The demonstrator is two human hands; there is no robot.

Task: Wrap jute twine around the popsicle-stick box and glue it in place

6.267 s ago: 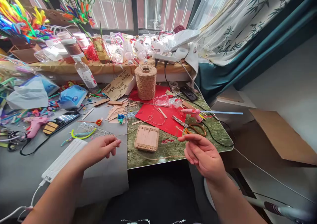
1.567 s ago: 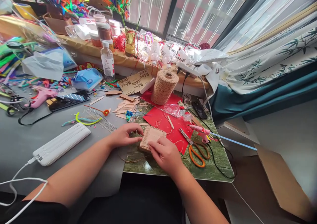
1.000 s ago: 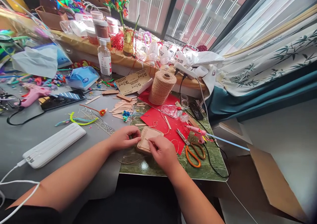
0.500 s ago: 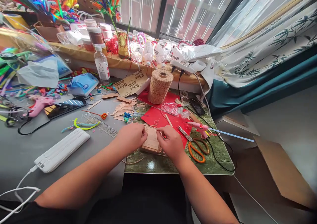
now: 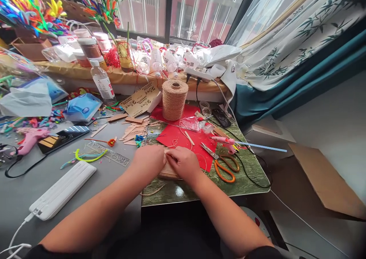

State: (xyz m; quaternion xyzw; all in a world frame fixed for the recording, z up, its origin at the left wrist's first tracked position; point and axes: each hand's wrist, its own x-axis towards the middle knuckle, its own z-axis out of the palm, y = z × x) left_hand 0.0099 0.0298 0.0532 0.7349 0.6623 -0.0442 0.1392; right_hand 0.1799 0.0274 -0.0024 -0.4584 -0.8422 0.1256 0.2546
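A small flat panel of wooden craft sticks [image 5: 168,172] lies on the green board [image 5: 246,175] near the front edge, mostly covered by both hands. My left hand [image 5: 150,160] rests closed on the panel's left side. My right hand [image 5: 184,163] is closed on its top edge, fingertips pinched at a thin jute string there. Loose jute string [image 5: 151,191] trails from under the panel. A big spool of jute twine [image 5: 173,100] stands behind on red paper [image 5: 183,137].
Orange-handled scissors [image 5: 223,165] and a pink glue gun [image 5: 225,141] lie right of the hands. Loose wooden sticks [image 5: 134,129], a ruler [image 5: 110,155], a white power bank [image 5: 61,190], a phone [image 5: 61,137] and another glue gun [image 5: 28,139] sit left. Bottles and jars crowd the sill.
Both hands came down from mid-air onto the stick panel. In the last second they have drawn together over it, and the right hand's pinch moved to the top edge.
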